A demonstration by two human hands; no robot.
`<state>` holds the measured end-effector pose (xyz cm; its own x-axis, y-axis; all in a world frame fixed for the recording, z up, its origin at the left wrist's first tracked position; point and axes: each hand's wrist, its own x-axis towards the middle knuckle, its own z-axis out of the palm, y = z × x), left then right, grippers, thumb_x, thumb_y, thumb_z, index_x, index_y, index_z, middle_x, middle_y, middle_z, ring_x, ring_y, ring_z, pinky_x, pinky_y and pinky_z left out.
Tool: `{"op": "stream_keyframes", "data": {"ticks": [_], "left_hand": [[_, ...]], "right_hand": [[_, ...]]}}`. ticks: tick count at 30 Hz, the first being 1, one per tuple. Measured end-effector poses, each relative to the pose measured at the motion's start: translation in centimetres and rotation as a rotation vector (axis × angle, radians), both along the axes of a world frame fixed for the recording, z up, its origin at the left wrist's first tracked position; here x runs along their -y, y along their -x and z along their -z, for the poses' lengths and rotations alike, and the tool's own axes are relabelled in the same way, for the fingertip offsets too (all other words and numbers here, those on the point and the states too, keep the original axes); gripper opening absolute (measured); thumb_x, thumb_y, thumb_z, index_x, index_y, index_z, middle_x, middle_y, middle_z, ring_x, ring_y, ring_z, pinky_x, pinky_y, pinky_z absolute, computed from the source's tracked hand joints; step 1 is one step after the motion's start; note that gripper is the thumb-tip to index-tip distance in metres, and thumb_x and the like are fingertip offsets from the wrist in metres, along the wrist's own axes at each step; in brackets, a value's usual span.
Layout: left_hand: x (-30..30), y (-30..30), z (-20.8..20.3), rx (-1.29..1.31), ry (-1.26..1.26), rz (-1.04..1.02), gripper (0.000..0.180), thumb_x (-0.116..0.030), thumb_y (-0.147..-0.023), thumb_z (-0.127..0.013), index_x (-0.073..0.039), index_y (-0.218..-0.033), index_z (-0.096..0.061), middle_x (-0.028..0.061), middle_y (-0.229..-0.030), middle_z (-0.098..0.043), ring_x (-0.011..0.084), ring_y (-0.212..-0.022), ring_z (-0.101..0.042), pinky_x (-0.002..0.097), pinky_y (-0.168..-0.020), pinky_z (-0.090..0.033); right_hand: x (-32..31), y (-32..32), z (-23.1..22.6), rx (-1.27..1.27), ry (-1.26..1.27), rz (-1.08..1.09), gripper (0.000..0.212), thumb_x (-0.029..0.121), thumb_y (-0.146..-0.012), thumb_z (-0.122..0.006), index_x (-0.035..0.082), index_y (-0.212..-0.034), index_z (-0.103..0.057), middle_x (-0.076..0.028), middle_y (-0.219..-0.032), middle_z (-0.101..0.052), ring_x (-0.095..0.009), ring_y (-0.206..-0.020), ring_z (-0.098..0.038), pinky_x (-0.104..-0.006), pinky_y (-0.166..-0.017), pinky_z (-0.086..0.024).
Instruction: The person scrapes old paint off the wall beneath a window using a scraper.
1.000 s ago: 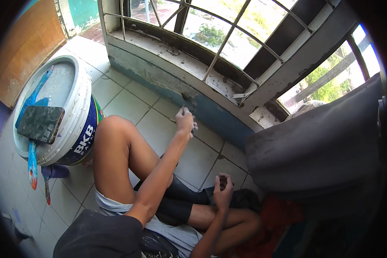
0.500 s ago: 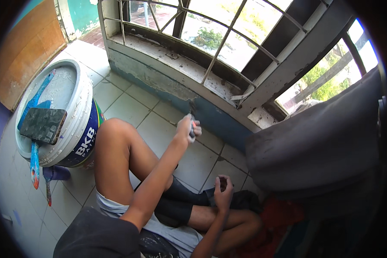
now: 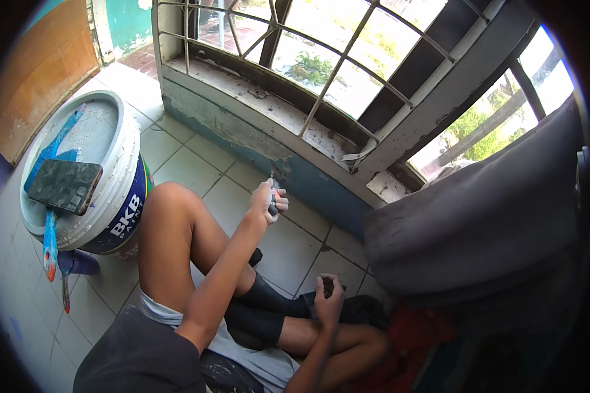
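My left hand (image 3: 262, 200) is closed around a small scraper (image 3: 273, 207) with a dark and red-orange handle. Its narrow tip points at the lower wall (image 3: 301, 180), close to a patch where the blue paint has peeled to grey; whether it touches cannot be told. Above my bent right leg, my right hand (image 3: 330, 306) has its fingers curled toward the thumb. Something dark shows between them, too unclear to name.
Left of my knee stands a large paint bucket (image 3: 121, 196). On its lid (image 3: 105, 121) lie a phone (image 3: 65, 186) and a blue-handled tool (image 3: 50, 239). A purple container (image 3: 84, 262) sits beside it. A barred window (image 3: 308, 72) is ahead; dark cloth (image 3: 465, 223) hangs right.
My left hand and the scraper have drawn slightly back and down from the wall's peeled edge. The whole view has shifted a little. The right hand keeps its curled shape.
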<state>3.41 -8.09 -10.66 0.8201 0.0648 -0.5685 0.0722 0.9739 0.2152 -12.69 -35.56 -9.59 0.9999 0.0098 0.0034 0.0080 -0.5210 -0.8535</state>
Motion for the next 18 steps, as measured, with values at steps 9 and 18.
{"op": "stream_keyframes", "data": {"ticks": [9, 18], "left_hand": [[-0.8, -0.4, -0.3, 0.027, 0.0, 0.09, 0.026, -0.025, -0.097, -0.041, -0.001, -0.088, -0.043, 0.0006, -0.06, -0.037, 0.0097, -0.044, -0.034, 0.025, -0.038, -0.028], [-1.6, 4.3, -0.1, -0.158, -0.259, 0.236, 0.039, -0.042, -0.099, -0.05, -0.006, -0.083, -0.047, 0.0024, -0.066, -0.048, 0.0092, -0.047, -0.042, 0.0232, -0.038, -0.032]], "right_hand": [[0.7, -0.7, 1.5, 0.101, 0.046, -0.029, 0.014, 0.015, -0.093, -0.065, 0.001, -0.096, -0.064, -0.012, -0.084, -0.066, -0.022, -0.075, -0.065, -0.0338, -0.07, -0.051], [-0.4, -0.7, -0.6, 0.054, -0.01, -0.034, 0.014, 0.014, -0.094, -0.064, 0.0, -0.096, -0.064, -0.008, -0.08, -0.065, -0.014, -0.074, -0.063, -0.0291, -0.069, -0.05]]}}
